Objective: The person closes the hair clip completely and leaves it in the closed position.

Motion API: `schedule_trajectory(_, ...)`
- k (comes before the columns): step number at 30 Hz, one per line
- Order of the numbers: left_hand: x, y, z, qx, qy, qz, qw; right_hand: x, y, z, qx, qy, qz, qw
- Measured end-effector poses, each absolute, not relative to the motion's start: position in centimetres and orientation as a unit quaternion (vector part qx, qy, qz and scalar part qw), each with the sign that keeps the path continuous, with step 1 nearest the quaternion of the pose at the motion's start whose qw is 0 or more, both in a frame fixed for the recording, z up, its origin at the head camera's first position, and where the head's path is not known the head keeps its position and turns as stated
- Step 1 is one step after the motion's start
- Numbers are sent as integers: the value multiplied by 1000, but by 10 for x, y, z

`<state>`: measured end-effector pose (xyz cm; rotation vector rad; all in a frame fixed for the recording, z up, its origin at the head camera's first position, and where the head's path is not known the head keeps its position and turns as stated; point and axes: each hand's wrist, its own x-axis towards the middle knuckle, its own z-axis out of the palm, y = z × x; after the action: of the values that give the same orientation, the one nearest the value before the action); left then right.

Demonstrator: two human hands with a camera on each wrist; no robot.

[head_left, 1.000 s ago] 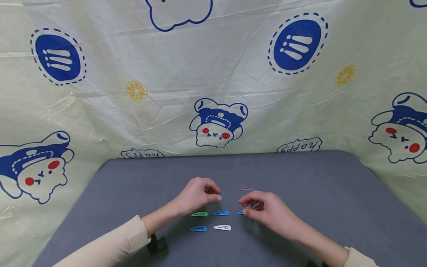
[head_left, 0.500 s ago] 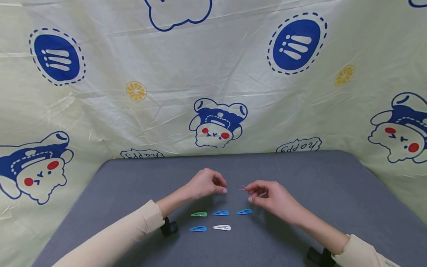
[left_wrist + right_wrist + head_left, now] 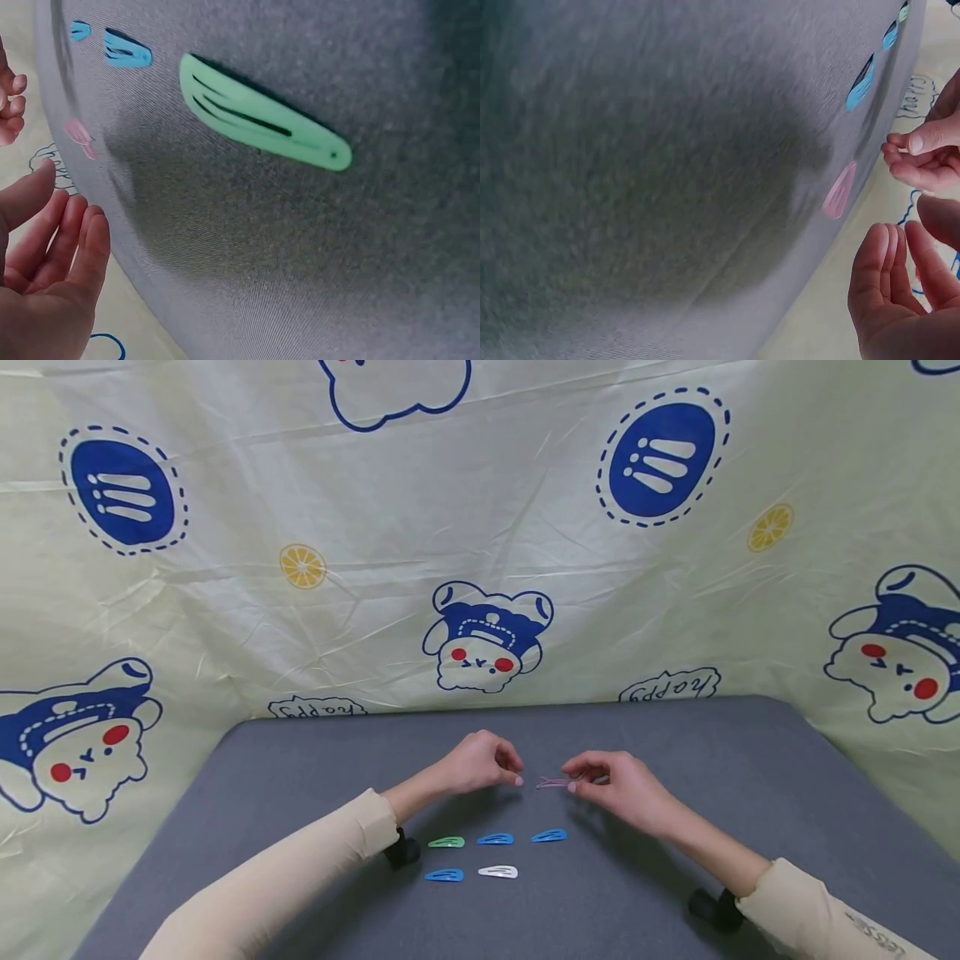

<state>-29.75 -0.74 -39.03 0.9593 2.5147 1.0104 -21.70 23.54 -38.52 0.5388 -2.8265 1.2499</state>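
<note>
Several snap hair clips lie on the dark grey table. A pink hair clip [image 3: 552, 782] lies behind the others, its left end looking forked in the head view. Over its right end is my right hand [image 3: 626, 789], fingers loosely bent; the right wrist view shows this clip [image 3: 840, 190] on the cloth, apart from the fingertips. To its left hovers my left hand [image 3: 480, 764], thumb and fingers apart with nothing between them. Nearer me, a green clip [image 3: 447, 842] and two blue clips [image 3: 495, 839] form a row. A blue clip [image 3: 444, 876] and a white clip [image 3: 498, 872] lie in front.
The table [image 3: 300, 777] has a grey cloth surface and rounded far corners. Behind it hangs a pale curtain [image 3: 375, 610] printed with cartoon bears. A dark wrist camera [image 3: 402, 848] sits under the left sleeve, another camera [image 3: 714, 910] under the right.
My right hand has moved off the rightmost blue clip, away from me, to the pink clip. My left hand has moved forward and right, toward the pink clip. The clips look unmoved.
</note>
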Motion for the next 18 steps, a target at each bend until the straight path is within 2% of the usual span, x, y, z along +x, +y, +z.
schedule_trajectory(12,-308,2,-403,323,870,338,157,-239,242,-402,176,-898,402,-37)
schedule_trajectory(18,-311,7,-407,326,867,342,159,-248,240,-407,190,-902,387,-36)
